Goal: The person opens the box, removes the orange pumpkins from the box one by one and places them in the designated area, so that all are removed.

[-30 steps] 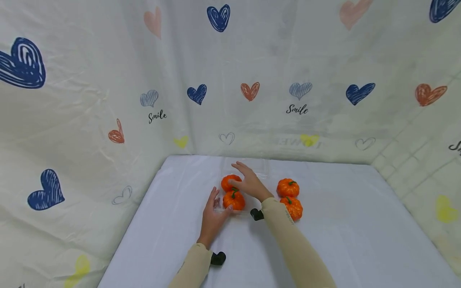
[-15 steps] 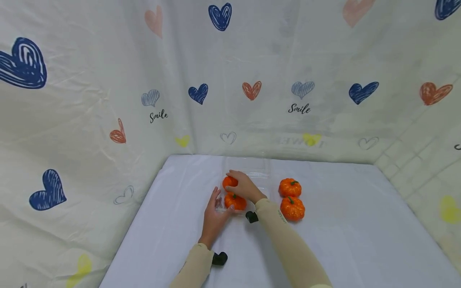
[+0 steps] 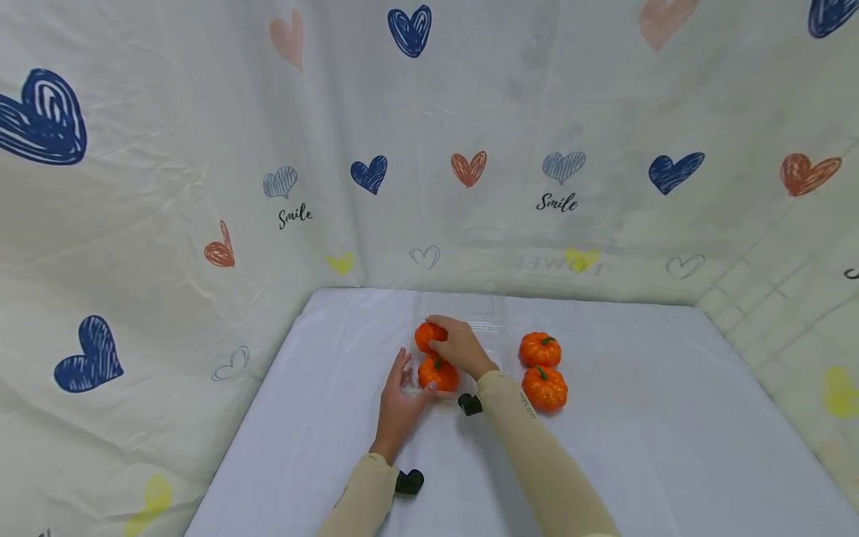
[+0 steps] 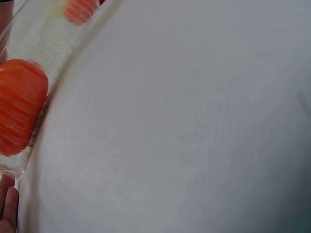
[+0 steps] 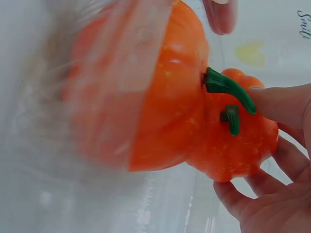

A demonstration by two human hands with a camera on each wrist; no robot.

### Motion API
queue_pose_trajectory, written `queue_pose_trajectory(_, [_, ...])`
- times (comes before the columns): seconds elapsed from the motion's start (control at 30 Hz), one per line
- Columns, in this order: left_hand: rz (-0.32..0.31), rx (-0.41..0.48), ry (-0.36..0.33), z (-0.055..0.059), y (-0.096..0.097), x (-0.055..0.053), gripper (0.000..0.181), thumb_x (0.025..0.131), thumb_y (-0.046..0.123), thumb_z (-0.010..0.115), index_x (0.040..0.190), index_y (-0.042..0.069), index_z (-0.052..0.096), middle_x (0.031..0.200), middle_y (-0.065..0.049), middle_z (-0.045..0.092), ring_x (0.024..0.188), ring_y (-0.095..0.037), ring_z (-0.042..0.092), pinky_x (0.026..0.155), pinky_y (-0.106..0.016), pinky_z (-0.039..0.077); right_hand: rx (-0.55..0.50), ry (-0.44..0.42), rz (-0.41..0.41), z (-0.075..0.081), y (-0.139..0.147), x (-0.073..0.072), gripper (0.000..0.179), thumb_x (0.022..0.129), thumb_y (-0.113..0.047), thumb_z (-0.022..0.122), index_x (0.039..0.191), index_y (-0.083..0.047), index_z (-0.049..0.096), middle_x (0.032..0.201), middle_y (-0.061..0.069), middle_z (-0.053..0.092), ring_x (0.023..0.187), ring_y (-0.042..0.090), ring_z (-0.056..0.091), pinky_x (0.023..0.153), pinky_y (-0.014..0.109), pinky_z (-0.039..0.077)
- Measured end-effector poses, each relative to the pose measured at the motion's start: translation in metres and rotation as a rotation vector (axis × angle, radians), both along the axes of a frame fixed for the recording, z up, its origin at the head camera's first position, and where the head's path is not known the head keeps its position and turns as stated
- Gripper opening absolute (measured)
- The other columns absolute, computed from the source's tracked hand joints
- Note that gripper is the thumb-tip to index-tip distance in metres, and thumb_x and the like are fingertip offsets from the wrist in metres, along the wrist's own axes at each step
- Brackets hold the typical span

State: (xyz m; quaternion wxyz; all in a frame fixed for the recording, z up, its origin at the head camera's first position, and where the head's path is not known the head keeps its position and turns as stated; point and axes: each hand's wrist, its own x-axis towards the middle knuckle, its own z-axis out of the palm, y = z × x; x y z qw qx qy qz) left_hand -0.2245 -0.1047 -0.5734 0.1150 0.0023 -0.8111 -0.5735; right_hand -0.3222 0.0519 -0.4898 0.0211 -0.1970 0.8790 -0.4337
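In the head view, a clear plastic box (image 3: 448, 395) contains two orange toy pumpkins. My right hand (image 3: 464, 349) grips the rear pumpkin (image 3: 427, 338), its fingers spread around the side and its thumb by the green stem in the right wrist view. The front pumpkin (image 3: 438, 374) sits close against the rear one, partly behind the clear wall in the right wrist view. My left hand (image 3: 398, 406) steadies the box's near left corner, with fairly straight fingers along the left side and the thumb at the front. Its fingertips (image 4: 8, 206) show at the corner in the left wrist view.
To the right of the box, two more orange pumpkins stand on the white table: a rear one (image 3: 540, 350) and a nearer one (image 3: 545, 388). The box's clear lid (image 3: 463, 306) lies folded back toward the heart-printed curtain (image 3: 496, 224).
My right hand has moved down and closed its fingers around the rear pumpkin, which has shifted slightly. The left hand stays at the box's corner.
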Motion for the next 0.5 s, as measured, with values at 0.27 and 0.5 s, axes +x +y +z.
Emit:
queue_pose_trajectory(0.27, [0.001, 0.007, 0.013, -0.003, -0.002, 0.000, 0.088, 0.094, 0.045, 0.083, 0.167, 0.020, 0.039, 0.169, -0.003, 0.042, 0.146, -0.030, 0.051, 0.117, -0.051, 0.043, -0.024, -0.005, -0.047, 0.005, 0.006, 0.001, 0.050, 0.102, -0.013, 0.074, 0.150, -0.006, 0.061, 0.149, 0.015, 0.062, 0.136, 0.038, 0.057, 0.116, 0.056, 0.045])
queue_pose_trajectory(0.5, [-0.002, 0.003, 0.025, -0.003, -0.001, 0.000, 0.090, 0.094, 0.045, 0.083, 0.167, 0.016, 0.038, 0.170, -0.005, 0.041, 0.146, -0.033, 0.051, 0.117, -0.053, 0.043, -0.078, 0.008, -0.111, 0.009, 0.019, 0.002, 0.050, 0.103, -0.022, 0.075, 0.149, -0.005, 0.062, 0.146, 0.015, 0.064, 0.133, 0.036, 0.060, 0.113, 0.055, 0.049])
